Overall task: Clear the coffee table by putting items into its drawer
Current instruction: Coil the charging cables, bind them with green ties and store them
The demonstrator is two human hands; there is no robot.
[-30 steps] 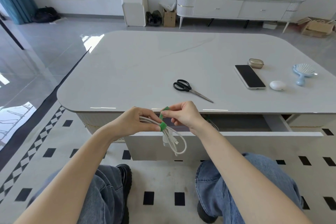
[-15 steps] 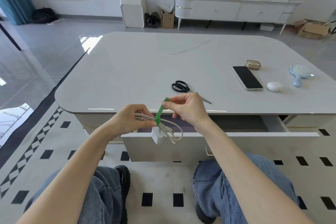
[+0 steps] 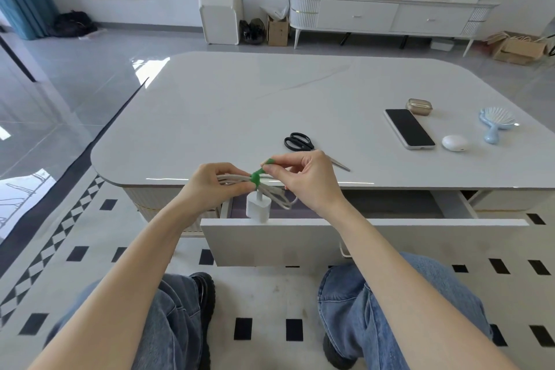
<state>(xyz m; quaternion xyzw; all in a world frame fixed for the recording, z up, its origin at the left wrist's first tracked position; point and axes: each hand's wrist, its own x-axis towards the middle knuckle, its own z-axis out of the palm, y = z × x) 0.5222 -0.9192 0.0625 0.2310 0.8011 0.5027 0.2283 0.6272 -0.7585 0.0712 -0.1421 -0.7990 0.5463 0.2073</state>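
- White coiled charging cable (image 3: 279, 201), bound by a green fabric strap (image 3: 256, 178), hangs just above the open white drawer (image 3: 360, 242), off the glossy pale tabletop (image 3: 240, 105).
- Left grip (image 3: 216, 183) curls round the coil beside the strap; right grip (image 3: 306, 180) pinches the strap's free end.
- It looks light and floppy; its white plug block (image 3: 257, 210) dangles, so the strapped middle seems the best hold.
- No brand or writing reads on it.

- The white coffee table (image 3: 240, 105) is carrying five loose things.
- Black-handled scissors (image 3: 297, 141) are lying near its front edge.
- A phone (image 3: 410, 128) is lying face up toward the right.
- A gold case (image 3: 419, 106) is sitting just behind the phone.
- A white oval case (image 3: 455, 143) and a blue hairbrush (image 3: 495, 123) are lying further right.
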